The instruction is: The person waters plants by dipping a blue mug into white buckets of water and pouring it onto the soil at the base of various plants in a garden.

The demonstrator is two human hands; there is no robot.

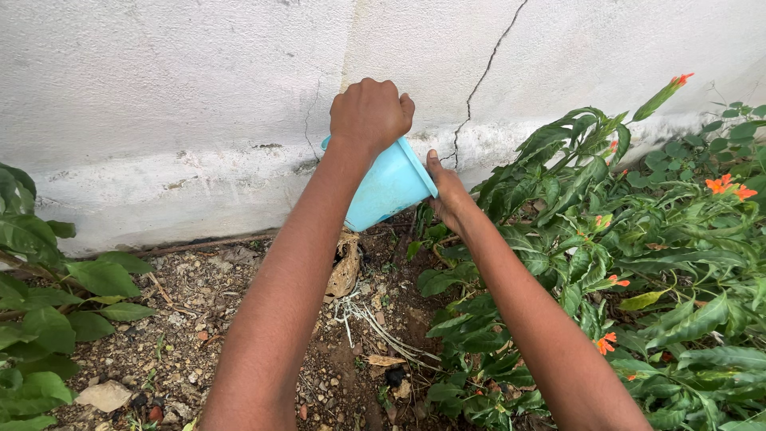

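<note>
A light blue plastic cup (388,187) is tilted with its mouth turned down and to the right, above stony soil. My left hand (371,113) is closed around the cup's upper end, near the white wall. My right hand (448,194) touches the cup's rim from the right, fingers against its edge, just beside a leafy plant with small orange flowers (606,239). No liquid is visible coming out of the cup.
A cracked white wall (199,104) runs across the back. Stony soil (191,351) with dry leaves and pale roots lies below. A broad-leaved green plant (40,319) stands at the left edge. Dense foliage fills the right side.
</note>
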